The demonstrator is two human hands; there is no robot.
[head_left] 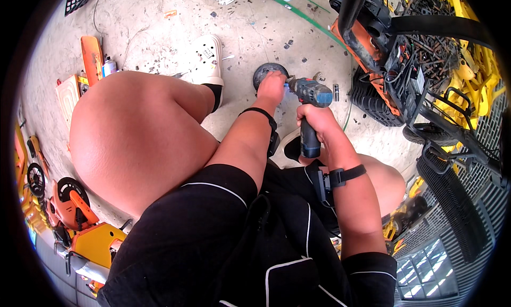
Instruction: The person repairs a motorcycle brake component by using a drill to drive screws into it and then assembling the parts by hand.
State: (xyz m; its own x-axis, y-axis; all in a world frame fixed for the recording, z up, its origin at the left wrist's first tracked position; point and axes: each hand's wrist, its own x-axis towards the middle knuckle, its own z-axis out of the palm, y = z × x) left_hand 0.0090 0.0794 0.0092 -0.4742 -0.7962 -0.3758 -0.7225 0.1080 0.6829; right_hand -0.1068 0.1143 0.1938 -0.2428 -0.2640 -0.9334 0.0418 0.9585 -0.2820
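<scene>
1. Drill-driver [318,96]: the right hand [314,119] wraps its handle [310,140], nose [292,84] just beside the left hand [272,86]; I judge it dense and rigid, best held there;
2. Disc [259,74] (dark, perhaps a wheel): on the concrete floor [151,38], under the left hand; fingers partly hidden, I cannot tell their spread; likely firm, best steadied by its rim.

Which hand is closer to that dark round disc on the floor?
Left. The left hand overlaps the disc in this view; the right hand is farther off, toward the lower right, around the handle of the drill.
</scene>
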